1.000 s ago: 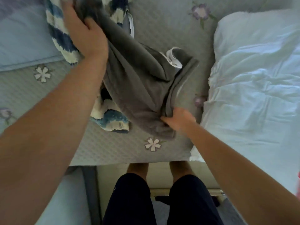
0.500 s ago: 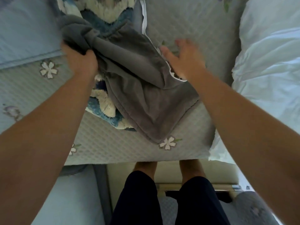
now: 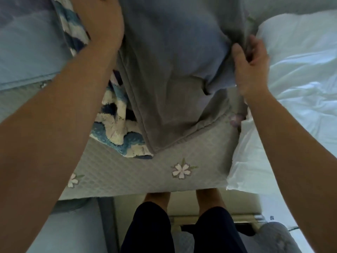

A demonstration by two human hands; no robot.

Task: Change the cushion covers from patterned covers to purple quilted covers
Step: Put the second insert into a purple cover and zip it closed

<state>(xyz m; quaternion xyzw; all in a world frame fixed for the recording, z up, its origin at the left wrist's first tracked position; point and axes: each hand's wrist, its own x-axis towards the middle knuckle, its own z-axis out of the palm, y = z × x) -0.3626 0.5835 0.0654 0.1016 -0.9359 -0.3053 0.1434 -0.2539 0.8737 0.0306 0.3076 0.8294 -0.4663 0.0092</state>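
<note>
If the pinch of the right hand [image 3: 251, 64] on the grey backing of the patterned cover [image 3: 173, 70] slips, the cover, held up over the bed [image 3: 164, 176], could sag and bunch. The 2 arms reach forward. The left hand [image 3: 102, 24] lies against the cover's upper left, its fingers out of view, so its grasp cannot be told.

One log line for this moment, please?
left hand: against grey fabric, fingers hidden | right hand: pinches fabric edge | patterned cover: underneath, on bedspread

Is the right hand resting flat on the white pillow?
No, the right hand pinches the edge of the grey cover, beside the white pillow.
</note>
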